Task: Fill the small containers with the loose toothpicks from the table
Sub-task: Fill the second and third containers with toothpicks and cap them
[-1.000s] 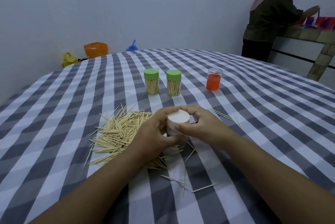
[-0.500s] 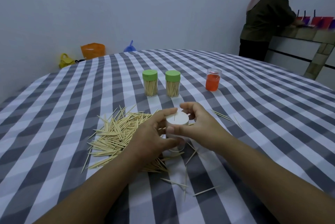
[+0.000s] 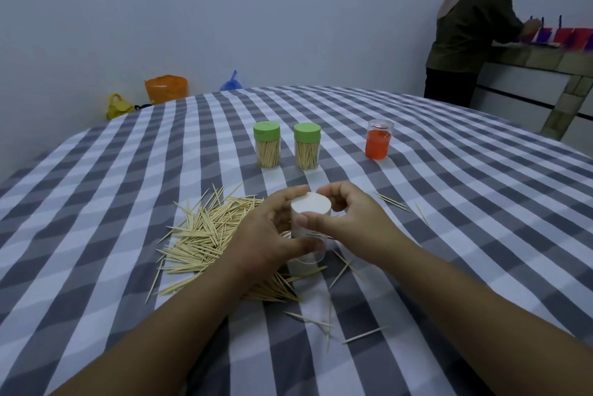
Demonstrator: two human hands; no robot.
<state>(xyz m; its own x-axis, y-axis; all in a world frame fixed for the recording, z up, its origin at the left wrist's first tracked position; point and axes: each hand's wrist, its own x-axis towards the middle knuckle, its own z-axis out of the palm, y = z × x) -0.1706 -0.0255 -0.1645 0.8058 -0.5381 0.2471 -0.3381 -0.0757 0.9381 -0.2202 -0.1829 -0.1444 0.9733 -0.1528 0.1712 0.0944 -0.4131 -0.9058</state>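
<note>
Both hands hold one small clear plastic container with a white cylindrical cap (image 3: 310, 214), raised just above the checked grey-and-white table (image 3: 465, 203), beside the pile of loose pale wooden toothpicks (image 3: 211, 232). The left hand (image 3: 272, 235) has its grip wrapped round the clear body; the right hand (image 3: 346, 219) pinches the white cap between thumb and fingers. The step in hand appears to be working the cap. To do it well, steady the body with the left hand, keep the container upright, and turn or pull the cap squarely so that nothing spills. Two filled clear containers with green caps (image 3: 286, 149) and one orange-tinted clear container (image 3: 378, 144) stand farther back, well apart from the hands. The contents of the held container are hidden behind the fingers, and whether the cap is coming off or going on cannot be told. A person (image 3: 471, 23) at the right rear is partly cut off.
</note>
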